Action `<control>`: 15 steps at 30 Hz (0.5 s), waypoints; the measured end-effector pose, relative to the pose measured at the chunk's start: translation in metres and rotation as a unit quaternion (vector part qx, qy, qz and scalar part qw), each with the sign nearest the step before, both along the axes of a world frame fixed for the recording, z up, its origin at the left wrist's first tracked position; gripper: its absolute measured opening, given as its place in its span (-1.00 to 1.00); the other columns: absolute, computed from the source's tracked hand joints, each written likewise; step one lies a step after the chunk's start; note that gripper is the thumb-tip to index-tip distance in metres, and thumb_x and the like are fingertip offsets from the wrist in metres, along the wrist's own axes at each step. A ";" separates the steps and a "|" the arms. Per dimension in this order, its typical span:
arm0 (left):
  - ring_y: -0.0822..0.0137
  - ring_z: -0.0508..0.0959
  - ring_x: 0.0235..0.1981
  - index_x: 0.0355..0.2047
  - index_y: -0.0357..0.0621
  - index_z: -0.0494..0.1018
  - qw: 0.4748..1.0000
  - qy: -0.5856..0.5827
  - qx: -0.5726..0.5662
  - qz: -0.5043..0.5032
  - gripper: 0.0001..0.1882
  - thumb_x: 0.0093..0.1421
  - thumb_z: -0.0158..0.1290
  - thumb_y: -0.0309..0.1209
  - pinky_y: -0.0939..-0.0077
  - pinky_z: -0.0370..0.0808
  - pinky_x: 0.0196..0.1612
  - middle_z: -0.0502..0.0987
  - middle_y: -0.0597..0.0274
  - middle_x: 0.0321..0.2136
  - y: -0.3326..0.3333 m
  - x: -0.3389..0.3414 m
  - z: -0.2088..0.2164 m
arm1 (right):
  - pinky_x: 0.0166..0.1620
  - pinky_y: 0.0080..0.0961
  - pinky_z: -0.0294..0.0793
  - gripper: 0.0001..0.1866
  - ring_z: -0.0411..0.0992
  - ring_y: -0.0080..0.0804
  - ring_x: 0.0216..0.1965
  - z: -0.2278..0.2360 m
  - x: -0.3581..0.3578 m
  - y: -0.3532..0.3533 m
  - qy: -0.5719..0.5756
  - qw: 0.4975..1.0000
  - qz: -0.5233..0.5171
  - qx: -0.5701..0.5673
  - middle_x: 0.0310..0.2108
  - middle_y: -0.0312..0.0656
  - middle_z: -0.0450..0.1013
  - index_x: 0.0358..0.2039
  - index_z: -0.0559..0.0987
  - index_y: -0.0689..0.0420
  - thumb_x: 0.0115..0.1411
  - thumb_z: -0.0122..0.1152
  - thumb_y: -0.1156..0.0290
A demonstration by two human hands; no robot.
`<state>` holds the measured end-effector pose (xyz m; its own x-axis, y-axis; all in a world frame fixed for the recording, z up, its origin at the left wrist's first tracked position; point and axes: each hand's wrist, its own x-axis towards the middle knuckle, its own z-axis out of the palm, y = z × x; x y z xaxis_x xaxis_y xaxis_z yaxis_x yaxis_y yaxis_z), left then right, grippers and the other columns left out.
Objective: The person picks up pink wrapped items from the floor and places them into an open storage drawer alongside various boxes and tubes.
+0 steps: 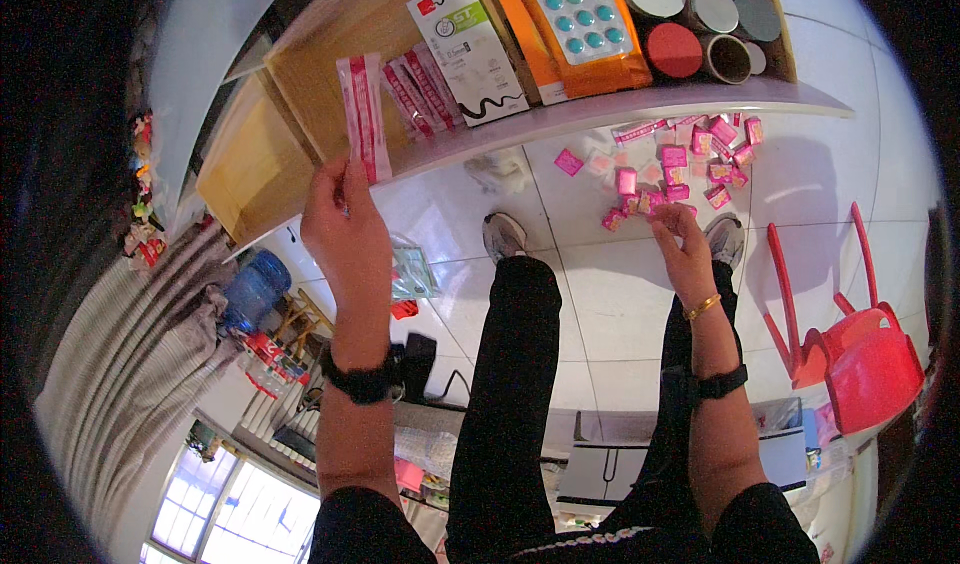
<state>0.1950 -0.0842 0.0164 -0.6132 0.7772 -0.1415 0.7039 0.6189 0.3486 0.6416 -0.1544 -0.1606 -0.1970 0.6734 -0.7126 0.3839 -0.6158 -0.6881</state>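
My left hand [346, 219] pinches the lower end of a slim pink-and-white stick packet [362, 109], held upright at the front edge of the wooden drawer [290, 49]. Beside it, several similar pink stick packets [420, 92] lie in the drawer, next to a white box [468, 52] with a green patch. My right hand [684, 254] hovers lower, its fingers loosely bent, and nothing shows in them. Beyond its fingertips, many small pink wrapped pieces [676, 156] lie scattered on the tiled floor.
Farther right in the drawer are an orange package [560, 89], a blister pack [584, 12] with teal domes, and several lidded jars [673, 50]. A red plastic chair [865, 364] stands at the right. A blue water jug [258, 289] and striped curtain [120, 364] are at the left.
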 end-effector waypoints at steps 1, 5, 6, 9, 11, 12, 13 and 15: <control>0.05 0.82 -0.18 0.06 -0.30 0.76 1.000 0.005 -0.020 0.000 -0.73 0.63 0.26 -0.31 0.14 0.71 -0.03 0.83 -0.11 -0.17 0.009 -0.012 -0.007 | 0.34 -0.30 0.63 -0.73 0.70 -0.35 0.21 -0.001 -0.003 0.000 0.003 1.000 0.001 0.002 0.15 -0.13 0.77 0.27 0.69 0.19 0.67 0.34 0.40; -0.13 0.85 -0.13 0.05 -0.28 0.78 0.997 0.018 -0.071 -0.039 -0.69 0.61 0.27 -0.24 0.03 0.71 0.02 0.84 -0.21 -0.15 0.030 -0.036 -0.036 | 0.34 -0.31 0.63 -0.72 0.70 -0.35 0.21 0.001 -0.007 0.003 -0.006 1.000 0.002 0.003 0.16 -0.13 0.77 0.29 0.68 0.18 0.68 0.34 0.40; -0.18 0.84 -0.10 0.05 -0.26 0.79 0.994 0.034 -0.091 -0.057 -0.68 0.59 0.27 -0.24 0.00 0.72 0.04 0.84 -0.22 -0.14 0.032 -0.038 -0.043 | 0.34 -0.30 0.63 -0.72 0.70 -0.35 0.21 0.003 -0.006 0.003 -0.011 1.000 0.002 0.002 0.17 -0.14 0.77 0.29 0.68 0.18 0.68 0.33 0.40; -0.22 0.85 -0.05 0.07 -0.24 0.81 0.990 0.037 -0.116 -0.074 -0.69 0.56 0.29 -0.25 -0.03 0.72 0.09 0.84 -0.24 -0.11 0.042 -0.043 -0.061 | 0.34 -0.30 0.63 -0.72 0.70 -0.34 0.21 0.005 -0.002 0.007 -0.004 1.000 -0.008 0.012 0.17 -0.14 0.77 0.29 0.69 0.18 0.68 0.33 0.40; -0.21 0.85 -0.03 0.10 -0.23 0.81 0.990 0.024 -0.121 -0.074 -0.69 0.54 0.30 -0.27 -0.02 0.72 0.11 0.85 -0.24 -0.09 0.048 -0.041 -0.070 | 0.34 -0.31 0.63 -0.71 0.70 -0.34 0.22 0.006 0.002 0.013 -0.001 1.000 -0.009 0.010 0.16 -0.15 0.77 0.29 0.68 0.18 0.67 0.34 0.40; -0.18 0.86 -0.04 0.09 -0.24 0.82 0.991 -0.012 -0.118 -0.067 -0.69 0.52 0.32 -0.28 0.00 0.73 0.11 0.85 -0.23 -0.10 0.049 -0.037 -0.072 | 0.34 -0.31 0.63 -0.71 0.70 -0.34 0.22 0.006 0.006 0.013 -0.001 1.000 -0.009 0.008 0.16 -0.15 0.77 0.30 0.68 0.18 0.67 0.34 0.40; -0.16 0.86 -0.04 0.08 -0.24 0.83 0.991 -0.030 -0.116 -0.064 -0.69 0.51 0.33 -0.28 0.01 0.73 0.11 0.86 -0.22 -0.10 0.051 -0.033 -0.074 | 0.34 -0.32 0.63 -0.71 0.71 -0.34 0.22 0.006 0.010 0.013 -0.005 1.000 -0.013 0.006 0.16 -0.15 0.78 0.30 0.68 0.18 0.67 0.34 0.40; -0.12 0.87 -0.09 0.05 -0.26 0.85 0.983 -0.044 -0.157 -0.087 -0.70 0.49 0.34 -0.31 0.02 0.73 0.07 0.87 -0.20 -0.15 0.054 -0.030 -0.079 | 0.33 -0.32 0.64 -0.71 0.71 -0.33 0.22 0.007 0.016 0.015 -0.008 1.000 -0.019 0.006 0.15 -0.15 0.78 0.30 0.68 0.18 0.67 0.34 0.40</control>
<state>0.1647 -0.0303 -0.0622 -0.4497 0.7788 -0.4372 0.7839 0.5788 0.2247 0.6579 -0.1391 -0.1538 -0.1600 0.6883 -0.7076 0.3721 -0.6219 -0.6890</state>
